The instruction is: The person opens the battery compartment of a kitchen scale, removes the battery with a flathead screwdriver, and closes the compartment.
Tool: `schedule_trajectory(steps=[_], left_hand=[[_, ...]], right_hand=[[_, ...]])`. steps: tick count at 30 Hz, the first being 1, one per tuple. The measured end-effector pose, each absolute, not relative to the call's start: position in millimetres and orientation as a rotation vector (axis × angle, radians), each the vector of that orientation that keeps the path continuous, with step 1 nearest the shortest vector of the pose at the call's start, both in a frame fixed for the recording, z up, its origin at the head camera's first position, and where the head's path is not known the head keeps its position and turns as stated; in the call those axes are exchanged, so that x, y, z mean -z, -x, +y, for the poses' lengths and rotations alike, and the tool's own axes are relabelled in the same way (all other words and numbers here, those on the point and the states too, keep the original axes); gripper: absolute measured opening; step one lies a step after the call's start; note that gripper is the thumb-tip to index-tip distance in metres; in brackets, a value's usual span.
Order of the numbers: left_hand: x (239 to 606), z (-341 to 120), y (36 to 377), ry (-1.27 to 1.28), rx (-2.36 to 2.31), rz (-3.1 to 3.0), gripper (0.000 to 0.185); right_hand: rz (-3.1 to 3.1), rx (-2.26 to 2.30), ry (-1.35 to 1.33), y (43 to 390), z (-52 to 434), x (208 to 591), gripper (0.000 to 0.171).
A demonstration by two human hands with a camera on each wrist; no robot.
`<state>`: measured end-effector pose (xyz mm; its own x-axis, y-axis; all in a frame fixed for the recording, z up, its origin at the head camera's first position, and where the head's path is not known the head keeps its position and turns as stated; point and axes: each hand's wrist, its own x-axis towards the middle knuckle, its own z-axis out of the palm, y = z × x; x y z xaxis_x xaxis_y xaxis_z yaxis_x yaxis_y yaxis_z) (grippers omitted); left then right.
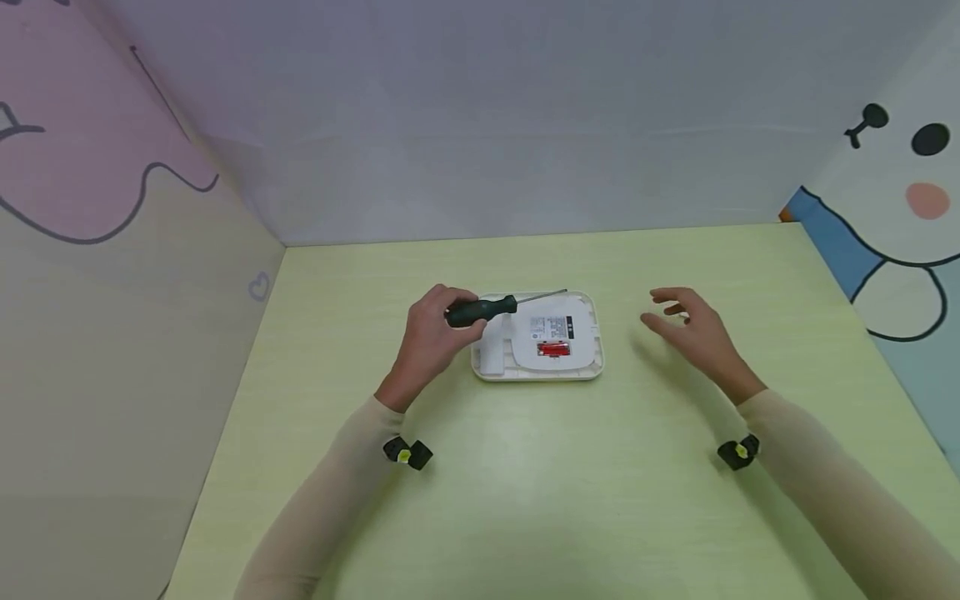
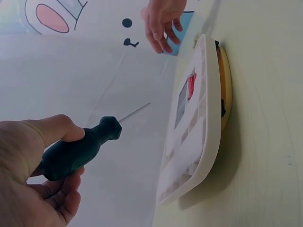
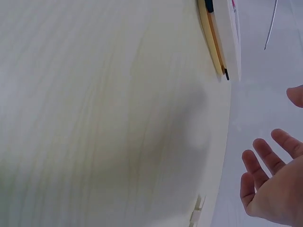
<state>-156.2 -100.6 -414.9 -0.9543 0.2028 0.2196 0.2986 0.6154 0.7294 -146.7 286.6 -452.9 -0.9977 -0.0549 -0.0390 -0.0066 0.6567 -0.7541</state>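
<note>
1. Nearest to me are my two beige sleeves [image 1: 333, 492], and at each wrist there is a small black camera [image 1: 407, 452].
2. My left hand [image 1: 435, 337] pinches the dark green handle of a screwdriver [image 1: 482, 311] between thumb and fingers. The thin shaft points to the right, and its tip is in the air, apart from the casing.
3. My right hand [image 1: 693, 333] is at the right of the casing, well apart from it. Its fingers are spread and a little bent, above the table.
4. Between my hands is the white casing [image 1: 537, 376], a shallow tray with a raised rim. Inside it I see a raised inner panel [image 1: 583, 340], with a printed label [image 1: 551, 327] and, just below, red batteries [image 1: 554, 349] in a recess; how many, I cannot count.
5. The screwdriver and my left fingers stand in the way of the casing's upper left part.
6. Under the casing is a yellow layer [image 2: 228, 85], which the wrist views show.
7. All this is on the pale green table [image 1: 525, 483]. Near its edge lies a small pale piece [image 3: 196, 215], too unclear to name.
8. Farthest are the plain back wall [image 1: 540, 142] and the painted side walls [image 1: 135, 350].
</note>
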Motion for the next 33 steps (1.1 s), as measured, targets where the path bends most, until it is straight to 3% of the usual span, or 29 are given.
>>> schedule_trajectory(steps=[33], left_hand=[[375.6,-134.0,139.7,0.648,1.099,-2.800,0.026]], right_hand=[[2.831,0.896,0.524,151.8,219.3,481.0,0.070]])
